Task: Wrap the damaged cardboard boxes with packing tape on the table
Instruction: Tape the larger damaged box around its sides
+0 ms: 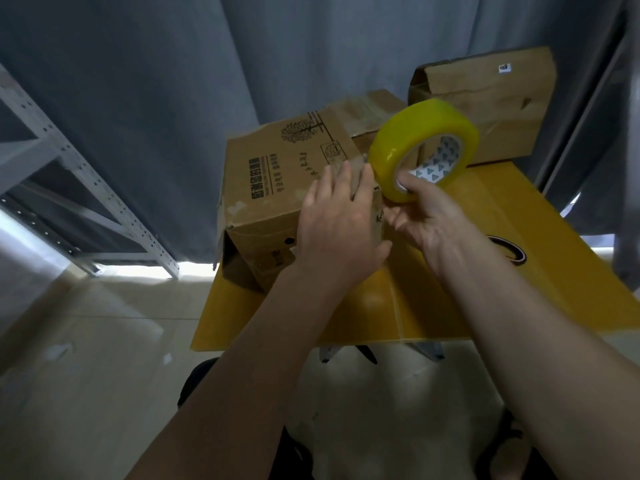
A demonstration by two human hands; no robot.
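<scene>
1. A yellow table (450,306) is seen in the middle of the view.
2. A printed cardboard box (277,188) is set on the table's near left part, at about 11 o'clock from the table's middle.
3. The left hand (337,230) is laid flat on the box's right end, with its fingers straight and spread apart.
4. A big yellow tape roll (408,143) is held up by the right hand (426,216), just to the 3 o'clock side of the box.
5. The roll is clamped by the thumb, which is tucked into the roll's hole, with fingers under the rim.
6. A second brown box (485,98) is found at 1 o'clock, at the table's far edge.
7. A dark tape ring (509,251) is seen lying flat at 3 o'clock.
8. A grey curtain (173,98) is hung behind the table.
</scene>
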